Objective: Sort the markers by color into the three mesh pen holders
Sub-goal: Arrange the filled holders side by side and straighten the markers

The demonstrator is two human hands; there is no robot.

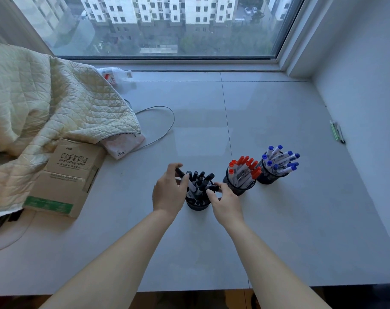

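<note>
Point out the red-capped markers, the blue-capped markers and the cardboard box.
red-capped markers (245,162): head view, on an orange-red cap.
blue-capped markers (279,147): head view, on a blue cap.
cardboard box (71,175): head view, on its top face.

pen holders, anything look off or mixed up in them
Nothing mixed: black markers, red markers and blue markers each fill their own holder. Only the loose pens by the right wall sit apart.

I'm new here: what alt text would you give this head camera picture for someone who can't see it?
Two bare hands work at a holder of black markers on a grey sill: the left hand grips one marker, the right hand pinches another. To the right stand a holder of red markers and one of blue markers.
</note>
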